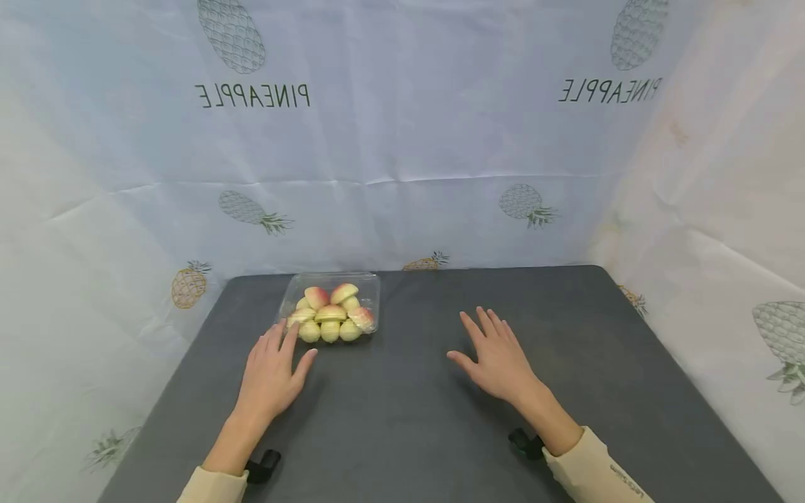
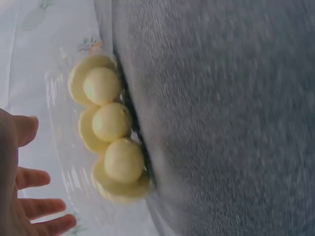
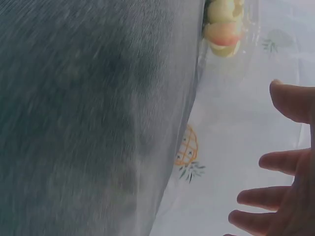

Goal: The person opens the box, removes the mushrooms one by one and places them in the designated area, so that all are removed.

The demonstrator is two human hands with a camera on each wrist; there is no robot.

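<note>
A clear plastic box [image 1: 371,290] stands at the far left of the dark table. It holds several mushroom-shaped pieces [image 1: 330,314] with pale yellow stems and yellow-red caps; what they are made of I cannot tell. My left hand [image 1: 270,374] is near the box's front left corner, fingers spread and nothing in its grasp; from the head view I cannot tell whether the fingertips touch the box. In the left wrist view those fingers [image 2: 42,209] look apart from it. Over the right half of the table, my right hand [image 1: 499,360] has its fingers spread and holds nothing.
The dark grey table [image 1: 402,419] reaches back to a white cloth [image 1: 402,140] printed with pineapples, which also hangs at both sides. A black strap with a small device [image 1: 264,467] is on the left wrist, another [image 1: 525,443] on the right.
</note>
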